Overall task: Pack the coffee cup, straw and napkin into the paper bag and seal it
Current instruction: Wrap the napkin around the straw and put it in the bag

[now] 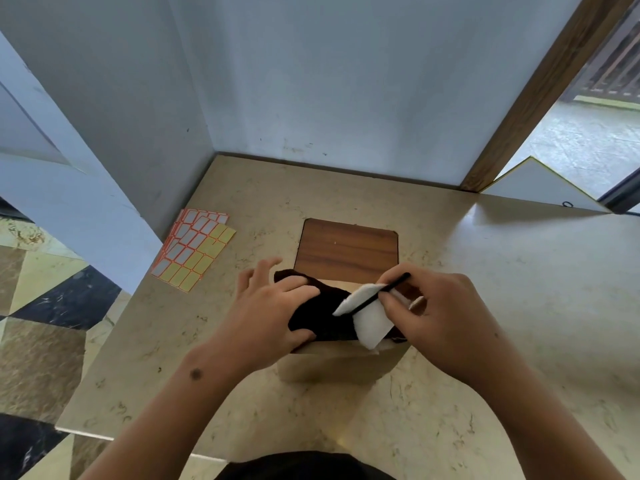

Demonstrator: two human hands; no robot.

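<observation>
A tan paper bag (332,370) stands upright on the marble counter (519,306), its mouth dark from above. My left hand (266,313) grips the left side of the bag's mouth, fingers over the rim and thumb on the near side. My right hand (436,317) is over the right side of the mouth, pinching a thin black straw (377,296) together with a white folded napkin (370,320). Both slant down into the opening. I cannot make out the coffee cup; the dark interior and my hands hide what is inside.
A brown wooden board (346,251) lies flat just behind the bag. Sheets of orange-edged white and yellow stickers (194,251) lie at the counter's left edge. White walls enclose the back and left; a wooden door frame (540,98) rises at the right.
</observation>
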